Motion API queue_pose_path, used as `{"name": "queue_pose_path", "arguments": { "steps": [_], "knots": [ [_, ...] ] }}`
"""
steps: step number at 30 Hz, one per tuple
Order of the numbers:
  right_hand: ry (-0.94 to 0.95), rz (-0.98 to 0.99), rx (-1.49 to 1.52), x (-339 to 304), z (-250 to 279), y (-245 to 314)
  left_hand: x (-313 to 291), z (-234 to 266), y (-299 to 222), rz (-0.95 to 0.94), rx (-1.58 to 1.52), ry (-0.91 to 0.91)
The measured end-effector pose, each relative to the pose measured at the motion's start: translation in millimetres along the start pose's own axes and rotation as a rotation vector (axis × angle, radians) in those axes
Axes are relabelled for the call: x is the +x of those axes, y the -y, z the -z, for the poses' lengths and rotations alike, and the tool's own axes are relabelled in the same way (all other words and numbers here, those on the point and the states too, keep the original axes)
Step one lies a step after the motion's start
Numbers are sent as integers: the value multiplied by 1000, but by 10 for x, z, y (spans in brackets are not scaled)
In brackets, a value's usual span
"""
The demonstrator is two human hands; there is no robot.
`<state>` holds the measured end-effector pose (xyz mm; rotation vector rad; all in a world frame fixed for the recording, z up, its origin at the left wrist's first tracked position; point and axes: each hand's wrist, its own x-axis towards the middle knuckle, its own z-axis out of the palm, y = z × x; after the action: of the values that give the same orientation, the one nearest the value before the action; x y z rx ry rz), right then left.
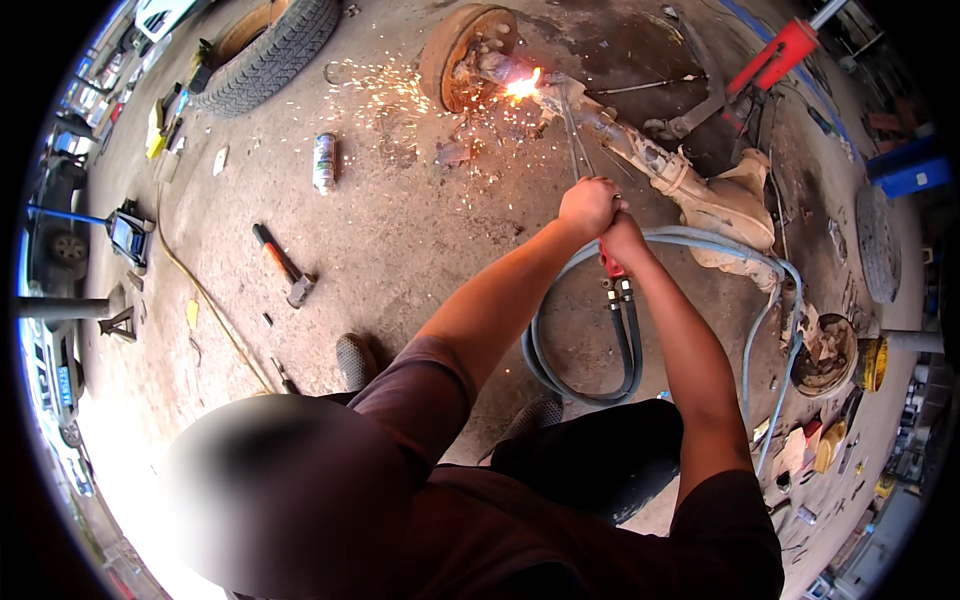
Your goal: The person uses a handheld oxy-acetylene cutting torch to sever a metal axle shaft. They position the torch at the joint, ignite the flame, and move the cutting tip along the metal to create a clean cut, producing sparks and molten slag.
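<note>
My left hand [590,206] is wrapped around the thin metal tubes of a cutting torch [572,125]. Just behind it, my right hand [624,243] grips the same torch by its red handle. From that handle's rear end, hoses [630,350] loop down and around to the right. At the torch's tip burns a bright orange flame [522,87], against a rusty vehicle axle [640,150] lying on the floor. Sparks fly from it to the left and downward. A rusty brake drum [445,60] sits at the axle's far left end, and a bulging housing [735,200] at its right.
On the floor to the left lie a spray can [324,162], a hammer [285,265] and a long yellowish hose [205,290]. A large tyre [275,60] lies at the far left. To the right are a red jack [775,58], another tyre [878,245] and a round pan [825,360].
</note>
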<state>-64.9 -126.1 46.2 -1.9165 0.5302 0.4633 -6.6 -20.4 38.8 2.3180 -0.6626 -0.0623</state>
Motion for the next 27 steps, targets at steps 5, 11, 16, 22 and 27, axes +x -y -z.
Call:
{"name": "queue_pose_path", "arguments": {
  "steps": [5,11,16,22,27],
  "knots": [
    [-24,64,-14,91,65,-144,20,-112,-20,39,-53,-38],
    [-84,72,-49,93,3,-128,-20,-46,-17,10,-82,-66],
    [-143,81,-112,59,-108,-82,-33,-74,114,-36,-69,-72],
    [-142,90,-98,38,-157,-126,-98,-136,147,-42,-95,-99],
    [-141,109,-95,47,-210,-171,-116,-150,192,-35,-90,-72]
  ]
}}
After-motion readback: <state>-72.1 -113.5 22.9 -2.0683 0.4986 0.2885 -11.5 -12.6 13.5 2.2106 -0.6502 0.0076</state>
